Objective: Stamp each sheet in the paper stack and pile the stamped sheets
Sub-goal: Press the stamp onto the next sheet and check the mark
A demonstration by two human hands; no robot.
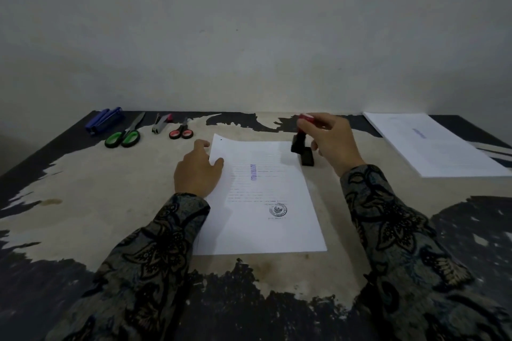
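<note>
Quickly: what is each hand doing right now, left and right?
Left hand: open, fingers resting on the left edge of the sheet.
Right hand: holding the stamp by its red top.

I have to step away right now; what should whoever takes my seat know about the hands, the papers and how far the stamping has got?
Left hand: fingers resting on the left edge of the front sheet, steadying it.
Right hand: fingers grip the red-topped stamp, at the sheet's far right corner.
Done: the front sheet bears a blue stamp mark; the stamped pile lies far right.
Left: move this sheet onto the pile. How many sheets lie beneath it cannot be told.
</note>
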